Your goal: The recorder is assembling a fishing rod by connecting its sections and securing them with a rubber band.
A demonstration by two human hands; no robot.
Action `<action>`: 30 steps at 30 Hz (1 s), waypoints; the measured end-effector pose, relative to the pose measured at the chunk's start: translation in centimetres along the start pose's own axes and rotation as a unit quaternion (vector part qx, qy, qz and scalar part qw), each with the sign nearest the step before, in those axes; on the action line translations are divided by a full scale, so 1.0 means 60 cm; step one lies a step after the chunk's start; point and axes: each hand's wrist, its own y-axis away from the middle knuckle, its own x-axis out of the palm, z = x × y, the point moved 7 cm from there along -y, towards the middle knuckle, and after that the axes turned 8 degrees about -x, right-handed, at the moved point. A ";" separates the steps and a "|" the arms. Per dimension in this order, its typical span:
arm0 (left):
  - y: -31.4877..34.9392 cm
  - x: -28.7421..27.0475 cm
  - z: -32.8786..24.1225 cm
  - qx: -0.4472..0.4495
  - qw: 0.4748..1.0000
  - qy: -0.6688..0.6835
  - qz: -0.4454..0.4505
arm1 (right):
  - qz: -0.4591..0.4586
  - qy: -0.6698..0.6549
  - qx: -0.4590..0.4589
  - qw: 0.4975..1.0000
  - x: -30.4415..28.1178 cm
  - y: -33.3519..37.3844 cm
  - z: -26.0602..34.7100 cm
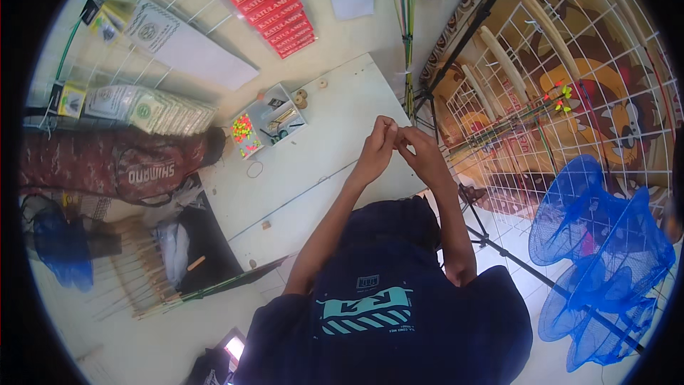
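Note:
Both my hands meet above the right part of a white table (285, 192), fingertips close together. My left hand (380, 146) is closed in a pinch. Right beside it my right hand (422, 153) has its fingers bent and pinched too. Whatever lies between the fingertips is too small to make out. Left of my hands, a white compartment box (295, 129) stands at the table's back edge. One part of it holds bright pink, yellow and orange small pieces (245, 134); another holds small tools (286, 127). Small round wooden spools (300, 100) sit behind the box.
A thin ring (254, 170) and a small tan block (266, 225) lie on the table. Blue nets (605, 242) hang at the right by a white wire grid (548, 93). Thin rods (408, 36) stand in the back corner. A camouflage bag (121, 164) lies at the left.

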 end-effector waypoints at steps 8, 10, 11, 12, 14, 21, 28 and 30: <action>-0.005 -0.002 -0.021 -0.078 0.994 -0.070 0.041 | -0.030 0.018 -0.013 0.999 -0.013 0.000 -0.006; -0.005 -0.005 -0.015 -0.080 0.995 -0.049 0.045 | -0.035 -0.024 0.006 0.999 -0.007 0.001 -0.007; -0.005 -0.005 -0.013 -0.082 0.995 -0.028 0.050 | -0.041 -0.065 0.025 0.997 -0.004 0.001 -0.011; -0.006 -0.008 -0.011 -0.082 0.995 -0.028 0.049 | -0.041 -0.066 0.025 0.997 -0.002 0.000 -0.012; -0.007 -0.012 -0.011 -0.093 0.995 -0.001 0.044 | -0.043 -0.083 0.035 0.995 0.001 0.003 -0.024; -0.003 -0.018 -0.033 -0.132 0.985 0.080 0.081 | -0.062 -0.180 0.078 0.979 0.003 0.007 -0.059; 0.001 -0.023 -0.036 -0.130 0.981 0.090 0.115 | -0.070 -0.192 0.052 0.978 0.007 0.010 -0.056; 0.003 -0.027 -0.032 -0.125 0.981 0.089 0.115 | -0.013 -0.175 0.097 0.980 0.019 0.016 -0.059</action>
